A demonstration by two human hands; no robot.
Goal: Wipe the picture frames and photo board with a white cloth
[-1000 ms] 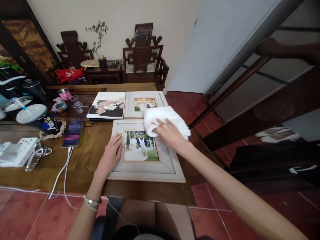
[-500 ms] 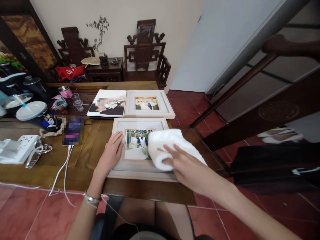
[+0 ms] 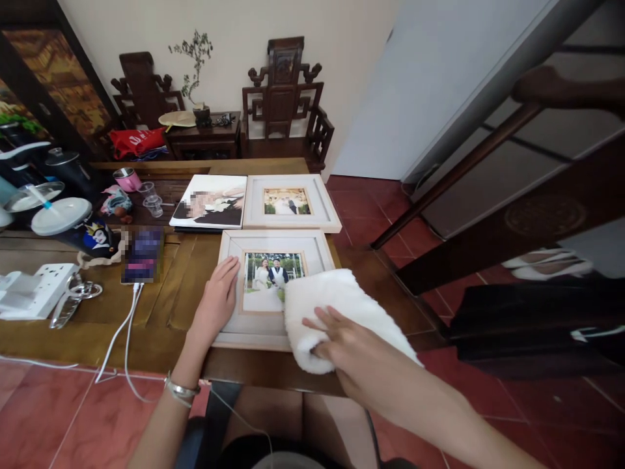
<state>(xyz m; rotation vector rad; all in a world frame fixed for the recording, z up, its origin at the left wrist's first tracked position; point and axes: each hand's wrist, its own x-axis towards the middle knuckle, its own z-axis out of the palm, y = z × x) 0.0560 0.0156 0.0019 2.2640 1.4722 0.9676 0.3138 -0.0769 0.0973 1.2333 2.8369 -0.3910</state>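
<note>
A pale framed wedding photo (image 3: 273, 251) lies flat on the wooden table (image 3: 176, 286), close to me. My left hand (image 3: 217, 301) rests flat on the frame's left border, fingers stretched out. My right hand (image 3: 344, 342) presses a folded white cloth (image 3: 336, 301) onto the frame's near right corner, fingers spread over the cloth. The cloth hides that corner and part of the photo.
A second framed photo (image 3: 291, 202) and an unframed print (image 3: 209, 202) lie farther back. To the left are a phone (image 3: 142, 255) with white cable, a power strip (image 3: 34, 290), lidded cups (image 3: 63, 221) and small plastic cups (image 3: 152, 200). Carved chairs (image 3: 280, 98) stand by the wall; a dark rail (image 3: 488, 150) is at right.
My right hand has drawn the cloth from the frame's far right corner down to its near right corner. My left hand has stayed on the left border.
</note>
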